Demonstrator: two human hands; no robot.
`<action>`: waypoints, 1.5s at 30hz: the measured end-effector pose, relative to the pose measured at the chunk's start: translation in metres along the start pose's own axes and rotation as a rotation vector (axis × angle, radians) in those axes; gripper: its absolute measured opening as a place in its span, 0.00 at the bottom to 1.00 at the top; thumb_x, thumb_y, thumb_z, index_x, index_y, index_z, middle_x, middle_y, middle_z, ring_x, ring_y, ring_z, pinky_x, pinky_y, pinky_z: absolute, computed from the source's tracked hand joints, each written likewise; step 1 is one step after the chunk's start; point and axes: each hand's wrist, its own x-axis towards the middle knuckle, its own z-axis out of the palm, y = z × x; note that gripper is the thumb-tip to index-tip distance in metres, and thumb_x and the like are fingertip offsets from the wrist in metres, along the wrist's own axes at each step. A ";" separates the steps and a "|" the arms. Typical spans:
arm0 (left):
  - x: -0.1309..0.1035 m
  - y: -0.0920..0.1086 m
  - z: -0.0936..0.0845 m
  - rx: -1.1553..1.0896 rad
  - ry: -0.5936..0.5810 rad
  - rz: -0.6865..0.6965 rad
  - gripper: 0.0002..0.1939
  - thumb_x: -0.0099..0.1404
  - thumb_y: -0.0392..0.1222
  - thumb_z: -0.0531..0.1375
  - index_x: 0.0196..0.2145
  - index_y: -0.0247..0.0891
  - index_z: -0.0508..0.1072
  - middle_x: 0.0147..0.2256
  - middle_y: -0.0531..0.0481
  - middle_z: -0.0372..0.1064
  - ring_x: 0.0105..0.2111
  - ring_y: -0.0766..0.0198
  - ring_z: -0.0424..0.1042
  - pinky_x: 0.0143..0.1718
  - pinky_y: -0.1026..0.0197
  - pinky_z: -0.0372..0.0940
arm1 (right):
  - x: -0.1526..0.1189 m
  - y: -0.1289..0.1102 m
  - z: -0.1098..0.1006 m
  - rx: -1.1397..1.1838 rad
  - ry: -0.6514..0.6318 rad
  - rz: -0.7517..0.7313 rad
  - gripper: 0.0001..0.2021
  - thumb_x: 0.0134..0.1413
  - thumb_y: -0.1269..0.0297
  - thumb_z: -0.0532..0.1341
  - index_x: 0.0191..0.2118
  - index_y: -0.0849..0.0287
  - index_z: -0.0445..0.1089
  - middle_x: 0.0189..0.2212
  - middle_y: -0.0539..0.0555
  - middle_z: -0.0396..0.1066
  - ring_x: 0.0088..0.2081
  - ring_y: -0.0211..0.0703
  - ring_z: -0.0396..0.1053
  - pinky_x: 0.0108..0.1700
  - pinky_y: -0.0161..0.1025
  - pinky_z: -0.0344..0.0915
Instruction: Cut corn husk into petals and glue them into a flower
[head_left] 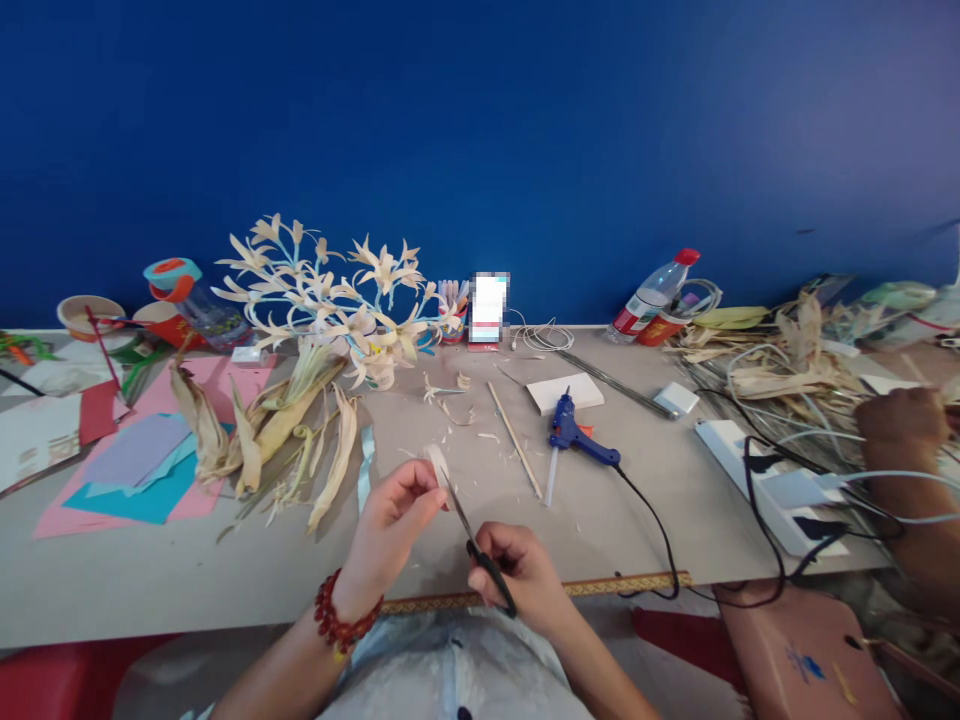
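My left hand (403, 510) pinches a small pale strip (435, 458), which looks like a piece of corn husk, between thumb and fingers. Scissors (480, 555) with dark handles are gripped in my right hand (517, 570), and their blades meet the strip near my left fingertips. Small pale scraps (450, 412) lie on the table beyond my hands. To the left are dried corn husks (300, 430) and a light blue ribbon-like strip (365, 468). Pale husk-like flowers (375, 270) on light blue stems stand behind them.
A blue glue gun (576, 432) rests right of a thin wooden stick (514, 440), its cord trailing to a white power strip (757, 490). A lit phone (488, 308) stands near the wall. Another person's hand (900, 430) is at far right. Coloured paper (120, 500) lies left.
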 end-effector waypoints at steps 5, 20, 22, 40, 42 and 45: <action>0.000 -0.001 -0.002 0.005 -0.007 0.007 0.08 0.63 0.42 0.61 0.29 0.39 0.69 0.29 0.52 0.67 0.32 0.64 0.65 0.35 0.64 0.60 | 0.000 0.000 -0.002 -0.022 0.013 -0.018 0.28 0.42 0.40 0.69 0.22 0.56 0.56 0.13 0.43 0.59 0.16 0.31 0.52 0.20 0.31 0.46; 0.000 0.004 -0.001 0.015 -0.040 0.013 0.08 0.64 0.41 0.60 0.29 0.39 0.68 0.28 0.53 0.64 0.31 0.65 0.62 0.35 0.64 0.58 | 0.000 -0.002 -0.001 0.038 -0.005 -0.002 0.27 0.40 0.40 0.70 0.22 0.57 0.58 0.13 0.44 0.61 0.15 0.30 0.54 0.19 0.30 0.48; 0.000 0.004 -0.002 0.021 -0.053 0.021 0.07 0.64 0.41 0.60 0.29 0.39 0.67 0.29 0.53 0.64 0.32 0.65 0.62 0.34 0.64 0.57 | 0.000 -0.001 -0.001 0.050 -0.008 -0.002 0.27 0.40 0.41 0.71 0.22 0.57 0.58 0.13 0.44 0.61 0.15 0.30 0.54 0.19 0.30 0.49; 0.002 0.002 -0.006 0.001 -0.121 -0.024 0.08 0.63 0.40 0.60 0.28 0.39 0.65 0.29 0.53 0.64 0.31 0.65 0.61 0.34 0.63 0.55 | 0.000 0.003 -0.005 0.042 -0.004 0.010 0.26 0.40 0.44 0.72 0.22 0.57 0.57 0.13 0.43 0.60 0.14 0.30 0.54 0.18 0.30 0.46; 0.003 0.002 -0.007 -0.004 -0.133 -0.032 0.08 0.63 0.40 0.60 0.28 0.38 0.65 0.29 0.53 0.63 0.32 0.64 0.62 0.34 0.63 0.55 | -0.001 0.003 -0.005 0.029 0.002 0.008 0.26 0.40 0.44 0.72 0.22 0.56 0.57 0.13 0.43 0.59 0.14 0.30 0.54 0.18 0.30 0.45; 0.004 0.001 -0.007 -0.004 -0.144 -0.037 0.08 0.63 0.40 0.60 0.28 0.39 0.65 0.28 0.53 0.63 0.32 0.64 0.62 0.34 0.63 0.55 | -0.001 0.004 -0.007 0.027 0.007 0.009 0.27 0.40 0.43 0.72 0.22 0.56 0.57 0.13 0.43 0.60 0.14 0.30 0.54 0.18 0.29 0.46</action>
